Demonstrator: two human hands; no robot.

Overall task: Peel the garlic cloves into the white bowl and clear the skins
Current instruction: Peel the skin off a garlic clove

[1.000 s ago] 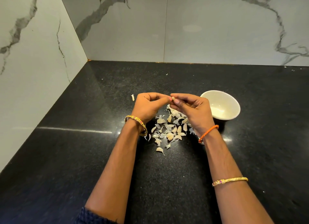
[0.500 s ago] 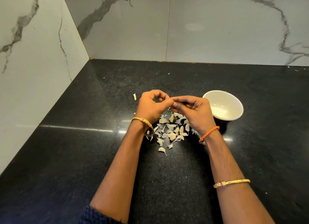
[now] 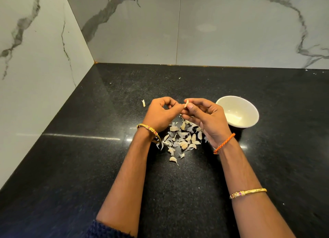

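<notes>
Clove (image 3: 186,103) pinched upright in the right hand (image 3: 204,120), tip poking up; left hand (image 3: 161,114) curled, nipping at its left side. White bowl (image 3: 237,111) sits just right, nearer the right hand. Pile (image 3: 181,139) lies beneath.

A heap of garlic cloves and skins (image 3: 181,140) is lying mid-worktop (image 3: 71,166), and the white bowl (image 3: 237,111) is standing just to its right. One stray skin (image 3: 143,103) is lying to the left, toward the back-left corner. Marble walls (image 3: 35,59) are closing the left and back edges, while open worktop is lying along the front edge and toward the right.
</notes>
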